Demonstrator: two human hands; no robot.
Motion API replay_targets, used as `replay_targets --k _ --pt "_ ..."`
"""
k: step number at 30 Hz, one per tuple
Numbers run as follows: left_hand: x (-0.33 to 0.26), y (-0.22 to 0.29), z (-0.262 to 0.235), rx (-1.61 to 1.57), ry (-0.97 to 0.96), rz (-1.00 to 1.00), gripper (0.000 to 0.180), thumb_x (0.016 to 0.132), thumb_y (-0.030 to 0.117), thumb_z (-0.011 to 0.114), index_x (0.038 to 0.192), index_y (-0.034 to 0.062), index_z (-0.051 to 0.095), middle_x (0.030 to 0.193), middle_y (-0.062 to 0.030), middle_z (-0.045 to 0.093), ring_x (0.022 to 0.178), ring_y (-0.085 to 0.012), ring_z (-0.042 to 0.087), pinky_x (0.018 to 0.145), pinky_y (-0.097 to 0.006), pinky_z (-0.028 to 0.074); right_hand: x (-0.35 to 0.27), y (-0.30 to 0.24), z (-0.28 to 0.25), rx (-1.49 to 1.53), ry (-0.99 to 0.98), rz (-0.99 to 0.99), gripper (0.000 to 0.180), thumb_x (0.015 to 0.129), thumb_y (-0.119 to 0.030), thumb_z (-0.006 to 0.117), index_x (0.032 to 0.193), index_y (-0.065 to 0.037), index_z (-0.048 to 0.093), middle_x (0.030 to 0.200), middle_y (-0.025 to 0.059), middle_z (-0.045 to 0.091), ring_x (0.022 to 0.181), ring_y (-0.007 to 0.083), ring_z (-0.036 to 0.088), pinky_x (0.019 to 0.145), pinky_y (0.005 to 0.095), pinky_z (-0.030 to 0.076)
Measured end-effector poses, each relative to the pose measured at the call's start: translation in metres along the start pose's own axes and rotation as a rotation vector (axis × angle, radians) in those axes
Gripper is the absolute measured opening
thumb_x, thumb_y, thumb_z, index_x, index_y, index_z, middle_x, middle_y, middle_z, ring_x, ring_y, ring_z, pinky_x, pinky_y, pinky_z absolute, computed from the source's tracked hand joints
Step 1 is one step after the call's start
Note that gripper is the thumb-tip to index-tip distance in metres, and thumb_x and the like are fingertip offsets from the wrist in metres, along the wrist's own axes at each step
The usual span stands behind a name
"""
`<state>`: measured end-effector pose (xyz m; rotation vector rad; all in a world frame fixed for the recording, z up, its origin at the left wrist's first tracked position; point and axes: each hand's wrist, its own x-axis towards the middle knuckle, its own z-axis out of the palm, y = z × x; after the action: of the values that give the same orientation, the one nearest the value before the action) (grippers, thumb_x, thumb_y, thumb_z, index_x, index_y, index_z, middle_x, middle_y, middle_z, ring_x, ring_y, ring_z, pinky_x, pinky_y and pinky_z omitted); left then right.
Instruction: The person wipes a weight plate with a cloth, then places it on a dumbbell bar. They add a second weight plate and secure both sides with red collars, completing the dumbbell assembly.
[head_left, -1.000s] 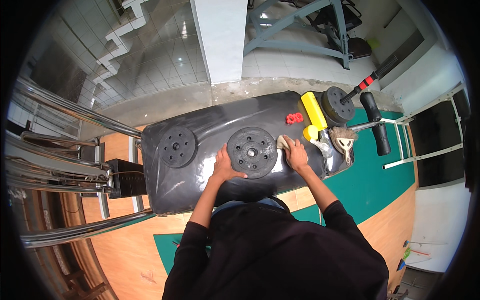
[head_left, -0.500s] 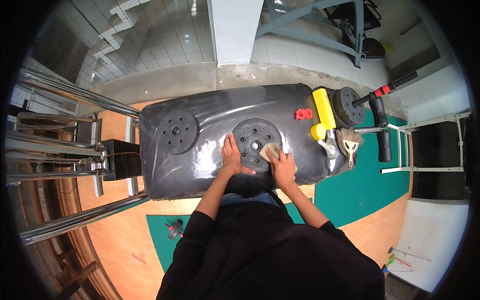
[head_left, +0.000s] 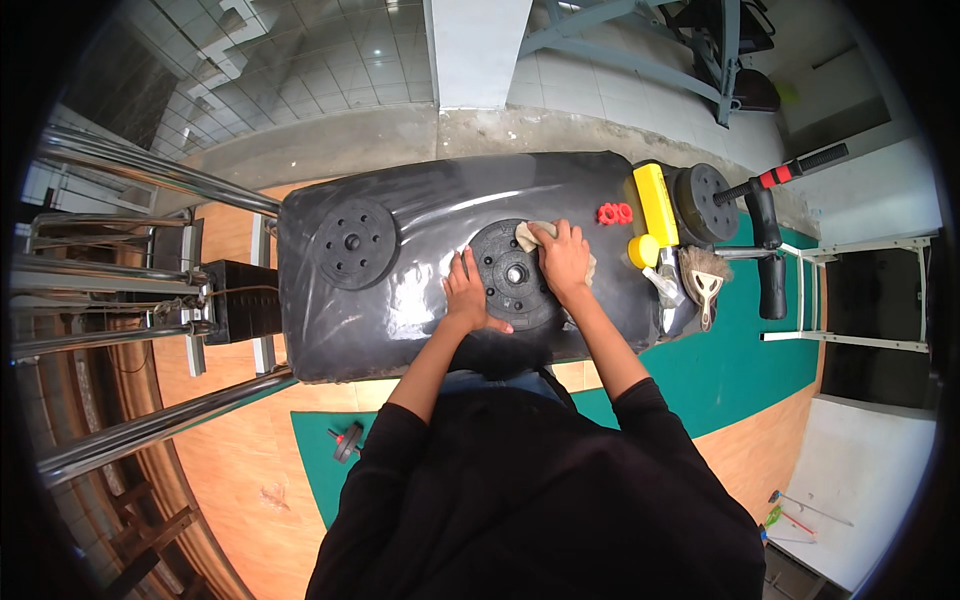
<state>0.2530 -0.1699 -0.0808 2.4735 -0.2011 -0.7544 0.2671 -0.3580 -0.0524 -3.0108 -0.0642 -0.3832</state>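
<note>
A round black weight plate [head_left: 520, 297] lies flat on a bench pad covered in shiny black plastic [head_left: 410, 345], in front of me. Spread along the plate's left edge, my left hand [head_left: 466, 298] touches its rim, with the thumb near the lower edge. My right hand [head_left: 566, 262] is closed on a beige cloth [head_left: 527, 237] and presses it to the plate's upper right part. Some of the cloth is hidden under the fingers. A second black weight plate [head_left: 353, 262] rests at the left of the pad, away from both hands.
Red dumbbell collars [head_left: 615, 213], a yellow box-shaped container [head_left: 655, 205], a yellow lid [head_left: 643, 250] and a brush [head_left: 705, 285] sit at right. Beyond stands a plate-loaded dumbbell [head_left: 710, 203]. Chrome rails [head_left: 165, 170] flank the left; a small dumbbell [head_left: 346, 441] lies on the green mat [head_left: 310, 460].
My right hand has slid the cloth from the plate's lower right side up to its upper right part. My left hand stays at the left edge.
</note>
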Motion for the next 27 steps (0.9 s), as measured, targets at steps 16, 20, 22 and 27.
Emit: replay_targets --k 16,20,22,27 --pt "-0.005 0.000 -0.001 -0.046 0.032 0.034 0.165 0.028 0.045 0.094 0.143 -0.0002 -0.015 0.147 -0.0235 0.009 0.137 -0.0420 0.013 0.113 -0.051 0.013 0.001 0.004 -0.010 0.071 0.002 -0.124 0.036 0.077 -0.013 0.061 0.110 -0.026 0.066 0.093 0.0072 0.053 0.086 0.0261 0.053 0.068 0.0390 0.044" --pt "-0.002 0.003 -0.003 -0.007 0.007 0.012 0.166 0.028 0.047 0.093 0.142 -0.0019 -0.016 0.147 -0.0237 0.009 0.137 -0.0424 0.014 0.113 -0.051 0.015 0.045 -0.012 0.010 -0.038 -0.035 -0.085 0.032 0.079 -0.015 0.058 0.109 -0.025 0.065 0.097 0.0077 0.051 0.087 0.0258 0.053 0.071 0.0394 0.047" --pt "-0.001 0.002 -0.003 -0.007 0.007 0.006 0.166 0.027 0.047 0.093 0.142 -0.0026 -0.015 0.147 -0.0238 0.009 0.137 -0.0425 0.014 0.113 -0.050 0.015 0.036 -0.026 0.017 -0.075 -0.033 -0.048 0.035 0.080 -0.014 0.056 0.112 -0.025 0.064 0.097 0.0077 0.051 0.087 0.0259 0.053 0.070 0.0390 0.047" --pt "-0.002 -0.007 0.001 -0.056 0.038 0.051 0.165 0.027 0.047 0.093 0.142 -0.0027 -0.015 0.147 -0.0244 0.009 0.137 -0.0425 0.013 0.112 -0.051 0.016 -0.031 -0.052 0.001 0.035 -0.106 -0.106 0.044 0.076 -0.014 0.062 0.119 -0.025 0.061 0.097 0.0103 0.052 0.086 0.0282 0.054 0.068 0.0402 0.047"
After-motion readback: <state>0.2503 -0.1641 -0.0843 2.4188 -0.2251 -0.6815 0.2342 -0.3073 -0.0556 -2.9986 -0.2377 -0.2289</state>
